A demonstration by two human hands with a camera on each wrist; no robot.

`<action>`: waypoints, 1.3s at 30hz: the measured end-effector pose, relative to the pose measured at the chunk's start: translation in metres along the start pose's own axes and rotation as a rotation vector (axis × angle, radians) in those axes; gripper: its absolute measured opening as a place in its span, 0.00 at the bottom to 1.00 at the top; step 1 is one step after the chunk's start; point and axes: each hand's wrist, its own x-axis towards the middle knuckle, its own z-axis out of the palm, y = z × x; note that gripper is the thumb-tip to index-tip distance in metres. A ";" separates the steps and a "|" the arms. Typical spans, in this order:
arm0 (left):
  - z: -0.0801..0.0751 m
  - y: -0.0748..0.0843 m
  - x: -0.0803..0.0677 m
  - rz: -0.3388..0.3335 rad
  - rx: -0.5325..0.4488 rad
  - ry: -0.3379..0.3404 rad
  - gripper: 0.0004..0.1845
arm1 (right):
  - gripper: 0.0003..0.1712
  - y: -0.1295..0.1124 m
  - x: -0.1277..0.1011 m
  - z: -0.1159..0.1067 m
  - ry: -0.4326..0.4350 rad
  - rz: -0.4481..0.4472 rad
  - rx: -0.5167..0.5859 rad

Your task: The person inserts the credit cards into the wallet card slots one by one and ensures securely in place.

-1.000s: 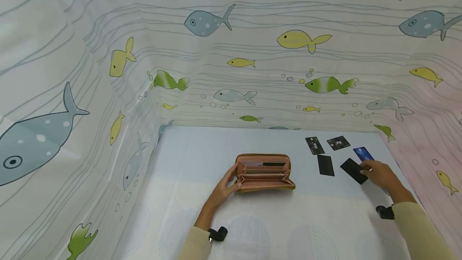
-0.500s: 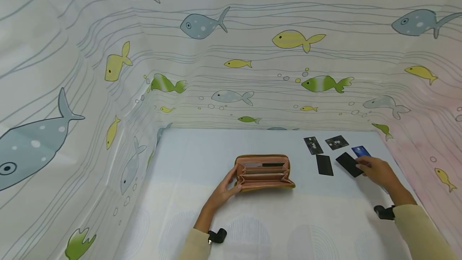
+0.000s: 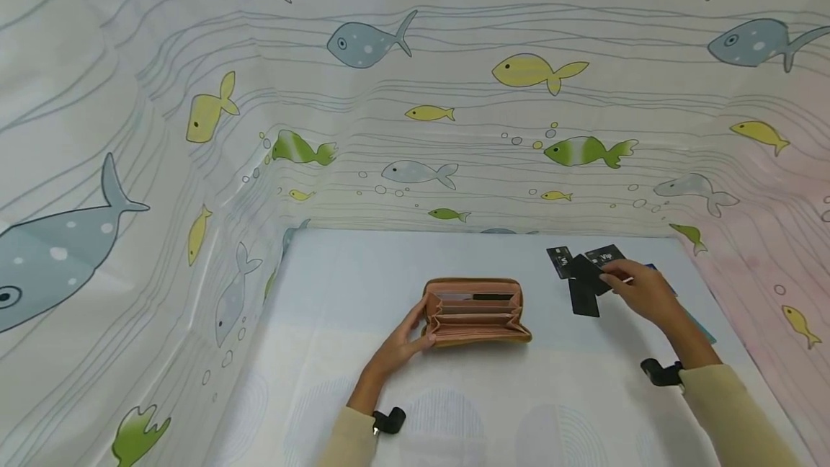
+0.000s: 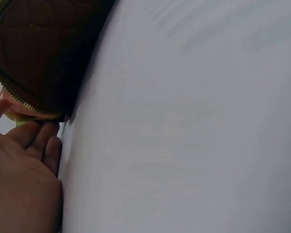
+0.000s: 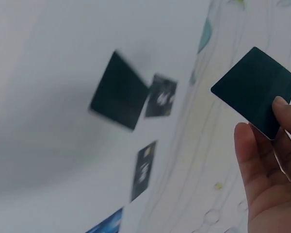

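Note:
A tan zip-around wallet [image 3: 473, 285] stands open on the table, its pleated compartments facing me. My left hand [image 3: 395, 348] grips its left end, thumb at the lower front corner; the left wrist view shows the wallet's dark quilted outside [image 4: 43, 43] and fingers at its zipped edge. Between thumb and fingers, my right hand [image 3: 645, 298] pinches a plain black card [image 5: 254, 92], raised over the other cards. A thin pale edge also shows among those fingers. In the head view the held card overlaps another plain black card [image 3: 585, 301] lying on the table.
Two black "Vip" cards [image 3: 558, 259] lie behind the held card. A blue card [image 5: 107, 224] is mostly hidden by my right hand in the head view, and a teal edge [image 3: 704, 327] shows beside the right forearm. A fish-patterned sheet [image 3: 363, 114] hangs behind the table.
My right hand has carried the black card left and away from me, from near the blue card to over the other black card. The left hand and wallet stay put.

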 end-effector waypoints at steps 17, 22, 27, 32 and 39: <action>-0.013 0.015 0.003 -0.066 0.040 -0.057 0.47 | 0.10 -0.113 0.035 0.049 -0.054 -0.379 0.108; -0.011 0.007 0.005 -0.038 0.035 -0.031 0.47 | 0.11 -0.126 0.044 0.067 -0.111 -0.420 0.123; -0.008 0.000 0.006 -0.012 0.018 -0.022 0.46 | 0.11 -0.129 0.051 0.083 -0.132 -0.427 0.148; -0.004 0.001 0.007 0.000 -0.017 -0.032 0.46 | 0.11 -0.133 0.055 0.093 -0.119 -0.468 0.165; 0.000 0.000 0.001 -0.017 -0.027 -0.020 0.45 | 0.10 -0.146 0.062 0.106 -0.146 -0.534 0.142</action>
